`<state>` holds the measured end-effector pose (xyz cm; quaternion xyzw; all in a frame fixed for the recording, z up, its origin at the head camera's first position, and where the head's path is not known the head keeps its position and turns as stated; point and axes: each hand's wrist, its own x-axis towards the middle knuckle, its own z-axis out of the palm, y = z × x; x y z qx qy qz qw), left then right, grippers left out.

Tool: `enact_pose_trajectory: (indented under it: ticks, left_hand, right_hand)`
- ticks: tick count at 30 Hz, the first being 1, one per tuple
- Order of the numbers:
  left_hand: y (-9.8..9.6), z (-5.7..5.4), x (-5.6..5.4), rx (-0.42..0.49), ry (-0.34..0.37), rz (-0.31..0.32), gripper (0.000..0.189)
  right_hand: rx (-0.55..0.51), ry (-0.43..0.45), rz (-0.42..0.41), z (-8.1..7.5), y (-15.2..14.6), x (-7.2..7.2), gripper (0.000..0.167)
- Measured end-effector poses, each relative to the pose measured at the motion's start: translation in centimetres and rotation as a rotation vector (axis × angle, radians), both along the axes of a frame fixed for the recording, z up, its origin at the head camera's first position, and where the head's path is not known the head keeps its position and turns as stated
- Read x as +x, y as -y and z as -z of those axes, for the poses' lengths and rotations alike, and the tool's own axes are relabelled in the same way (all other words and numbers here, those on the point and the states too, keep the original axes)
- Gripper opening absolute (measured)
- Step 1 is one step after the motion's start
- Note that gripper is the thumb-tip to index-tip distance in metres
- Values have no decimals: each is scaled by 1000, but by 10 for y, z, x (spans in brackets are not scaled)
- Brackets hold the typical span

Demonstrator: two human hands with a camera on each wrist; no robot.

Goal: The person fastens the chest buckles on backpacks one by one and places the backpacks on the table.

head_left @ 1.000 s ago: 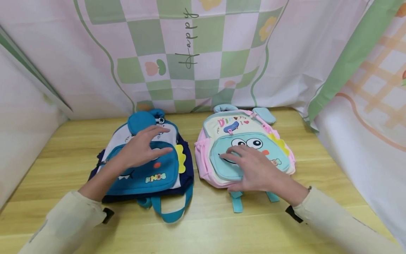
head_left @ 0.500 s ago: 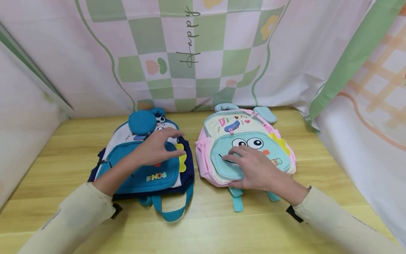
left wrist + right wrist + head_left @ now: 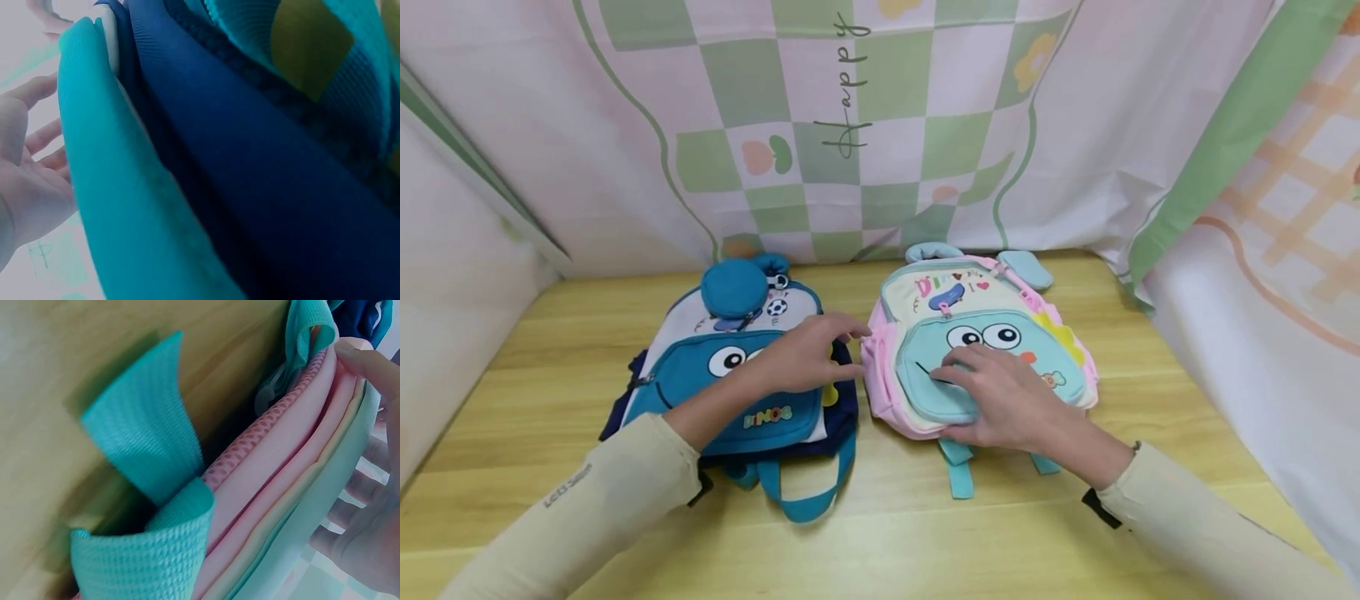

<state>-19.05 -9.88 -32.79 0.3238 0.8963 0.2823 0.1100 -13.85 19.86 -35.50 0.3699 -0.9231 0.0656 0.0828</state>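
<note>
Two small dinosaur backpacks lie side by side on a wooden table. On the left is the navy and teal backpack point(image 3: 662, 383); on the right, the pink and mint backpack point(image 3: 917, 333). My left hand point(image 3: 805, 354) reaches across the teal one, thumb and fingers apart, fingertips right at the pink backpack's left side. My right hand point(image 3: 1003, 400) is over the mint front pocket, fingers loosely bent. The right wrist view shows that thumb point(image 3: 356, 355) at the pink backpack's bottom edge, with the fingers spread along its front. Neither backpack is gripped.
A teal strap loop point(image 3: 808, 507) and mint straps point(image 3: 960, 479) stick out toward the front of the wooden table point(image 3: 880, 550). Round teal pouch point(image 3: 734, 287) and mint pouch point(image 3: 1026, 270) hang at the backpacks' tops. A patterned curtain point(image 3: 887, 125) stands behind.
My left hand has moved right across the teal backpack to the side of the pink one, uncovering the printed eye. The right hand and both backpacks have stayed nearly in place.
</note>
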Motion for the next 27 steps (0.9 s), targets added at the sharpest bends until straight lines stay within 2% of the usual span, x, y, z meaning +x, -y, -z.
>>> enact_pose_trajectory:
  ticks: [5, 14, 18, 23, 27]
  left_hand:
    - [3, 0, 1, 4, -9, -35, 53]
    - [15, 1, 4, 25, -42, -65, 49]
    - [20, 1, 6, 19, -74, -67, 48]
    - [23, 1, 8, 17, -99, -48, 48]
    - [27, 2, 10, -4, -105, -57, 49]
  right_hand:
    - [14, -16, 5, -1, -2, 2, 61]
    - [60, -86, -36, -3, -4, 5, 51]
    - [31, -130, -61, -3, -4, 6, 44]
    - [-34, -180, -96, -2, -6, 6, 42]
    - [-71, -216, -103, -3, -6, 4, 41]
